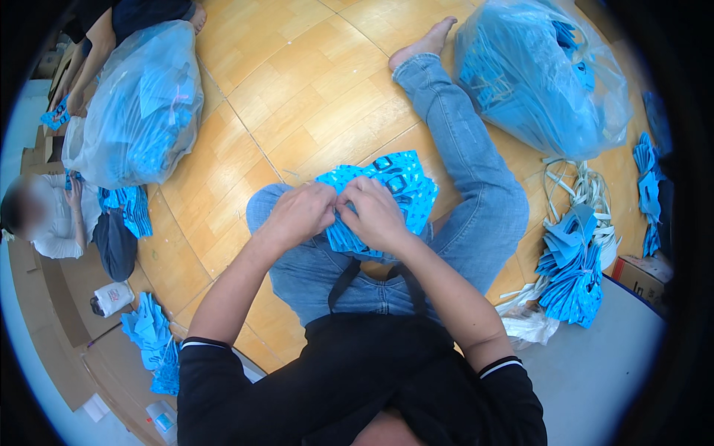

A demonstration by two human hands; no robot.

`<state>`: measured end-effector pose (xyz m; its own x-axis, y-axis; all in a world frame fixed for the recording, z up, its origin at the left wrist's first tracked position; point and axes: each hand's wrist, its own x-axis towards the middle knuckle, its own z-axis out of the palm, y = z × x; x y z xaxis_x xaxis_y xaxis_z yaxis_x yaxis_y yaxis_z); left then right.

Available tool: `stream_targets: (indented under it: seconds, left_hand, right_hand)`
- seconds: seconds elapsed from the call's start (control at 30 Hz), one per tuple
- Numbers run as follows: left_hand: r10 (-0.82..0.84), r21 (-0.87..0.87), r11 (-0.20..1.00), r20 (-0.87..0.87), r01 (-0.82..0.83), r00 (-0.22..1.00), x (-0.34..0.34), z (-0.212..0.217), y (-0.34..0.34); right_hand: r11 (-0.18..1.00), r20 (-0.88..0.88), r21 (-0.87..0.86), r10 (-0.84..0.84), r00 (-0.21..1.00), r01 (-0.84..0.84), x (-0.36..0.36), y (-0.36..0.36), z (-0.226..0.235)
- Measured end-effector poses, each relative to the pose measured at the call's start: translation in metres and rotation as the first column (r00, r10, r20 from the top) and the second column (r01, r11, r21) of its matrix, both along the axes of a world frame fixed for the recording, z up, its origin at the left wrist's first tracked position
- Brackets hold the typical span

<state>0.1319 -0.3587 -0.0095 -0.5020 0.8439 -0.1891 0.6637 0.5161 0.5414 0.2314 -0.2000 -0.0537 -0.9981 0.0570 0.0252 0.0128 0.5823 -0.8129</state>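
A fanned stack of bright blue patterned flat pieces (413, 189) with dark printed shapes lies across my lap. Over its near left part, my left hand (301, 213) and my right hand (374, 214) meet, fingertips nearly touching. Both hands are closed in a pinch; whatever is between the fingers is too small or hidden to make out. Blue pieces show beneath and between my hands. My jeans-clad legs (468, 156) are bent around the stack.
Clear plastic bags full of blue pieces stand at far left (145, 111) and far right (539, 82). Beside my right leg lie pale straps (587, 189) and bundled blue pieces (573, 267). Another blue bundle (152, 334) lies left. Other people sit at the left, one in a white top (56, 212).
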Motion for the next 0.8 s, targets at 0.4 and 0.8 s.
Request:
stream_targets:
  seconds: [0.4, 0.8]
  left_hand:
    - [0.308, -0.073, 0.951, 0.214, -0.299, 0.927, 0.013, 0.002, -0.007]
    - [-0.004, -0.095, 0.995, -0.025, 0.002, 1.000, 0.006, 0.008, 0.001]
  right_hand:
    - [0.999, -0.071, 0.037, -0.007, 0.997, 0.010, 0.003, -0.005, -0.002]
    - [1.000, -0.081, 0.013, -0.012, 0.997, 0.013, 0.006, -0.004, -0.001]
